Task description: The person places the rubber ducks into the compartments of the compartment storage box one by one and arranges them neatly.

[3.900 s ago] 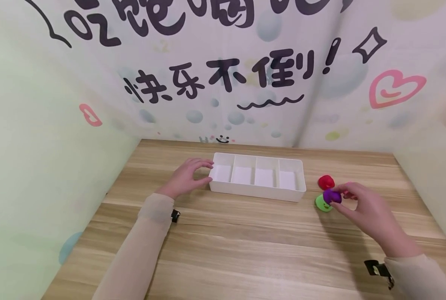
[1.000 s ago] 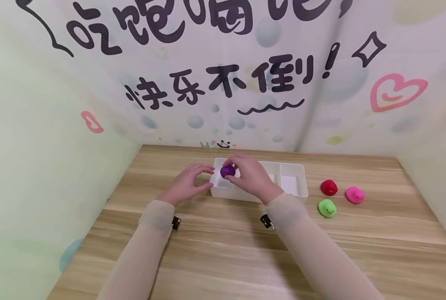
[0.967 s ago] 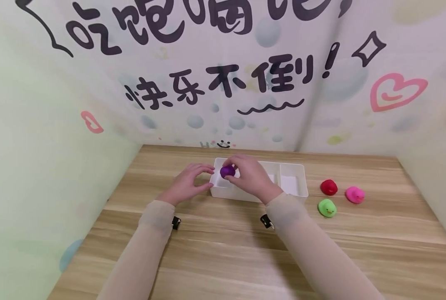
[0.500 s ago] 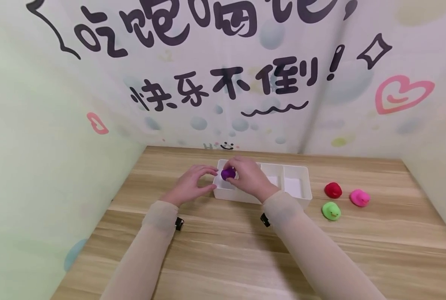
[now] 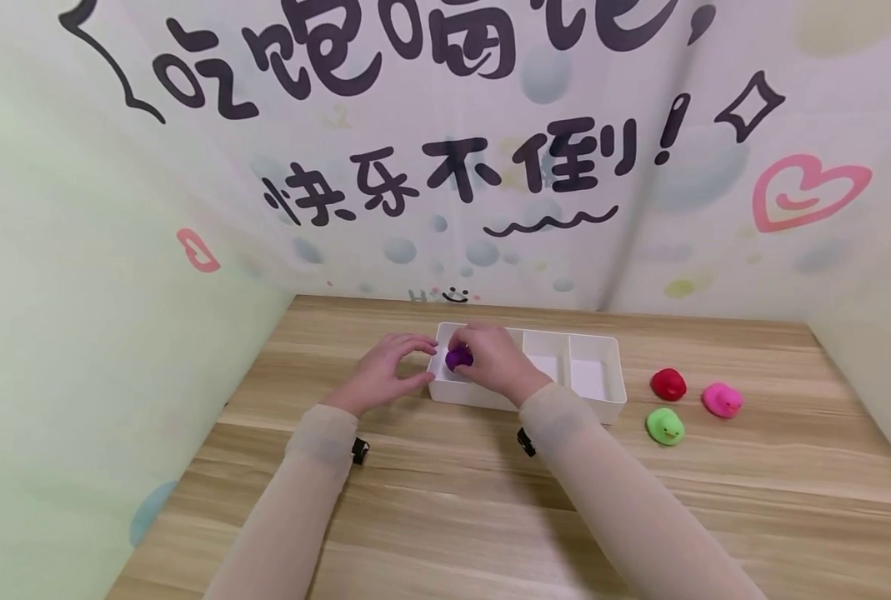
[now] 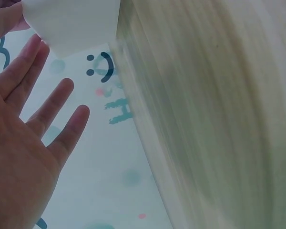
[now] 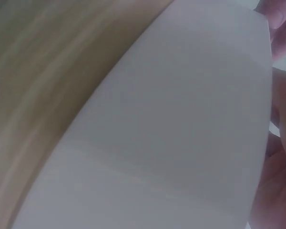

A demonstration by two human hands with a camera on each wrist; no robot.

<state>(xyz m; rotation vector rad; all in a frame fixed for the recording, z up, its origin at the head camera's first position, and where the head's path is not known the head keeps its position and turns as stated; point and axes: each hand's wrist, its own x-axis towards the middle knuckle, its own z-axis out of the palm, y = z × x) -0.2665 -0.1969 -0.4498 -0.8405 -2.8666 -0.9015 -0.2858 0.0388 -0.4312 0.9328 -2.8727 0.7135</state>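
My right hand [image 5: 498, 362] pinches a small purple toy duck [image 5: 458, 360] between thumb and fingers, down inside the leftmost compartment of a white four-part box [image 5: 463, 393]. The hand hides part of the duck and the second compartment. At the box's left end is my left hand [image 5: 385, 372], its thumb and fingertips against the end wall. In the left wrist view that hand [image 6: 19, 157] has its fingers spread and fairly straight beside the box [image 6: 76, 24]. The box wall [image 7: 148, 119] fills most of the right wrist view and hides the duck.
Right of the box, on the wooden table [image 5: 430, 517], sit a red toy duck [image 5: 668, 384], a pink toy duck [image 5: 723, 400] and a green toy duck [image 5: 666, 426]. Behind the table hangs a printed cloth [image 5: 385, 267].
My right hand has carried the purple duck leftward from beside the other ducks to the box, then lowered it into the leftmost compartment. The left hand stays at the box's end.
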